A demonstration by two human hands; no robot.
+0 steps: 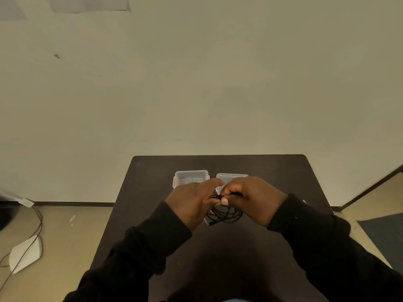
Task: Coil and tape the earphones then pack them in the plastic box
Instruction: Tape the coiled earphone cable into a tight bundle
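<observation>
Both hands, left (193,202) and right (253,198), pinch the black earphones (226,214), whose loose coil stretches left-right, near the box (190,178).

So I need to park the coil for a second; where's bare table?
Bare table lies left of the box, and nearer, between the sleeves. It's crowded mid-table: box, lid, earphones, both hands.

Both my forearms, in black sleeves, extend forward and converge at centre. My left hand (194,201) is palm-down, fingers extended toward the right. My right hand (250,197) is curled, its thumb and fingers pinched together, touching my left fingertips.
</observation>
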